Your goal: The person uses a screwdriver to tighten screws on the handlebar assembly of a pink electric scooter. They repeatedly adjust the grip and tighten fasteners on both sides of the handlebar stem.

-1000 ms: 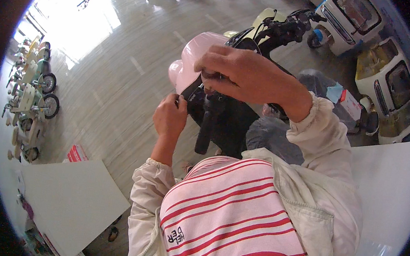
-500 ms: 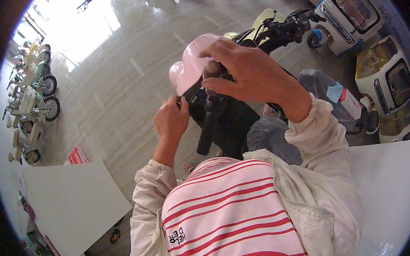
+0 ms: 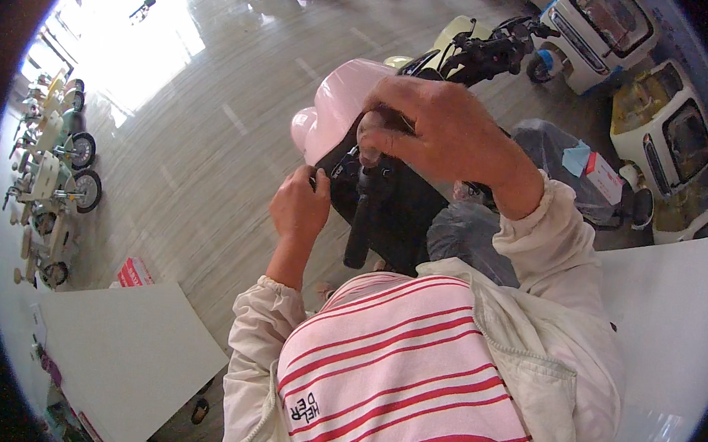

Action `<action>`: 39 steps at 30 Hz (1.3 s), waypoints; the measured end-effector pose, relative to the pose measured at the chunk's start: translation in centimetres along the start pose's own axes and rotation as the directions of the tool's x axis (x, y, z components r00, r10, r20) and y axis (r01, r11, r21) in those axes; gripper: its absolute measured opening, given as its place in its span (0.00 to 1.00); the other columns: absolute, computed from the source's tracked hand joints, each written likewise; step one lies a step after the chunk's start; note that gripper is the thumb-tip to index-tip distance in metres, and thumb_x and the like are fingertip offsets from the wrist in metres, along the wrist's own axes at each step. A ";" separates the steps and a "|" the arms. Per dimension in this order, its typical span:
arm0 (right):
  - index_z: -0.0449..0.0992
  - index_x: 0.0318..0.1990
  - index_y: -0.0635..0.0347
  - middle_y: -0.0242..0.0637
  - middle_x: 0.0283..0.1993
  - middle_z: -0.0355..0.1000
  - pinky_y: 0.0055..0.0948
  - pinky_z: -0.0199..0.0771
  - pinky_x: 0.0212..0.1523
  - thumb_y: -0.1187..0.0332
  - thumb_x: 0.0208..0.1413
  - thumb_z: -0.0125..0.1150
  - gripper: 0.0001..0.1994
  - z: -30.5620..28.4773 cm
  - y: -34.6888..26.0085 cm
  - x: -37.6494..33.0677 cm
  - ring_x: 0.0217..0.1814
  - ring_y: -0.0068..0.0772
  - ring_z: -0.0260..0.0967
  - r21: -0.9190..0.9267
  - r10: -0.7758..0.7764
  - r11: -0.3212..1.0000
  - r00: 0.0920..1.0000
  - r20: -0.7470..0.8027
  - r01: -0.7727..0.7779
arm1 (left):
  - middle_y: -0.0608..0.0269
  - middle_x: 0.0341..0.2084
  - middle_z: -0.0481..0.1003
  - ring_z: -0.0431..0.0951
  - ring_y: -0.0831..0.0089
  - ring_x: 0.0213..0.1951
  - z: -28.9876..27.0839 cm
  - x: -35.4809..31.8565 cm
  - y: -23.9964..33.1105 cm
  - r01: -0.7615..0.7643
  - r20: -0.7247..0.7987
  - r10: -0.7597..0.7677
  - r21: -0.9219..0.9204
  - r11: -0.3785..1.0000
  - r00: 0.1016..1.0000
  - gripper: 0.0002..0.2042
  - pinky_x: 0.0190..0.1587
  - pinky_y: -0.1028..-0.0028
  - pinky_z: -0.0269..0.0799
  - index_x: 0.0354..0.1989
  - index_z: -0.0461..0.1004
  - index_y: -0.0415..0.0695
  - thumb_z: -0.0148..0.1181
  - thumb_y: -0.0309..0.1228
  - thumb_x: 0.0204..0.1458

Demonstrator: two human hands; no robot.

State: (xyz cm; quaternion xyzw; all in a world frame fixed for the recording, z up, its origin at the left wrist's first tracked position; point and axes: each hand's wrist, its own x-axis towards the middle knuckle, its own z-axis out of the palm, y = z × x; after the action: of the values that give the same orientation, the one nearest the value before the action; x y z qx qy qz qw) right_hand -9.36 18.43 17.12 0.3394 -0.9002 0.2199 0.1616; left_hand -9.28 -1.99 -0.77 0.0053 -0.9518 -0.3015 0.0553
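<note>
Right hand [image 3: 442, 133] atop pink scooter [image 3: 341, 109]; left hand [image 3: 299, 209] grips below.

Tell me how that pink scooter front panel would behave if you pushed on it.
The glossy pink curved panel looks like thin moulded plastic, so it would probably flex slightly rather than fold. Its shiny surface may be slippery under the right hand. With the left hand gripping the black part below, it seems unlikely to shift.

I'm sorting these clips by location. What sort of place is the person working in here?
Probably a scooter showroom or assembly shop. A row of pastel scooters lines the left wall, small enclosed vehicles stand at the right, and both hands, left hand and right hand, work on a pink scooter.
</note>
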 end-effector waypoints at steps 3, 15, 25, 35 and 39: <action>0.70 0.53 0.59 0.47 0.49 0.73 0.32 0.73 0.31 0.66 0.54 0.61 0.19 -0.4 -0.1 0.1 0.30 0.36 0.74 -0.065 0.256 0.966 0.965 0.064 -0.252 | 0.51 0.36 0.80 0.79 0.50 0.39 -0.1 0.1 -0.2 0.006 0.018 -0.006 -0.003 1.000 1.000 0.16 0.41 0.56 0.73 0.38 0.79 0.45 0.52 0.44 0.58; 0.52 0.69 0.61 0.44 0.61 0.67 0.20 0.73 0.28 0.70 0.55 0.59 0.35 5.6 1.5 -5.7 0.27 0.18 0.68 0.787 0.442 0.463 0.876 0.192 -0.407 | 0.50 0.36 0.79 0.80 0.50 0.39 -0.3 -0.1 0.1 -0.025 0.050 0.025 -0.004 1.000 0.998 0.16 0.40 0.56 0.74 0.38 0.79 0.44 0.52 0.43 0.58; 0.64 0.58 0.64 0.43 0.48 0.69 0.31 0.74 0.39 0.62 0.50 0.68 0.30 7.8 1.7 -5.2 0.36 0.29 0.71 0.511 0.507 0.695 0.848 0.152 -0.507 | 0.49 0.37 0.79 0.79 0.50 0.39 -0.4 0.0 0.1 -0.031 0.048 0.031 -0.012 0.999 0.998 0.16 0.42 0.56 0.73 0.38 0.79 0.43 0.52 0.43 0.58; 0.65 0.51 0.67 0.49 0.52 0.62 0.40 0.68 0.52 0.55 0.39 0.77 0.36 8.9 1.3 -5.9 0.50 0.45 0.64 0.560 0.518 0.694 0.854 0.048 -0.452 | 0.49 0.37 0.80 0.79 0.49 0.39 -0.7 0.0 0.2 -0.036 0.073 0.037 -0.017 0.999 0.997 0.16 0.41 0.56 0.74 0.38 0.79 0.43 0.52 0.43 0.58; 0.62 0.57 0.63 0.43 0.54 0.60 0.26 0.69 0.39 0.66 0.42 0.74 0.35 9.5 1.9 -5.8 0.36 0.29 0.64 0.273 0.441 0.878 0.886 -0.143 -0.393 | 0.50 0.36 0.79 0.80 0.49 0.38 -0.6 0.1 0.1 -0.049 0.076 0.048 0.003 0.999 0.996 0.16 0.40 0.55 0.74 0.39 0.79 0.44 0.52 0.43 0.58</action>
State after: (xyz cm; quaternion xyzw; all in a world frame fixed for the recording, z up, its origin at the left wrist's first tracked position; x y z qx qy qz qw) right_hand -7.84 18.06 5.97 0.1296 -0.8985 0.3883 0.1588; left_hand -9.27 -2.24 -0.19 -0.0291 -0.9538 -0.2979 0.0266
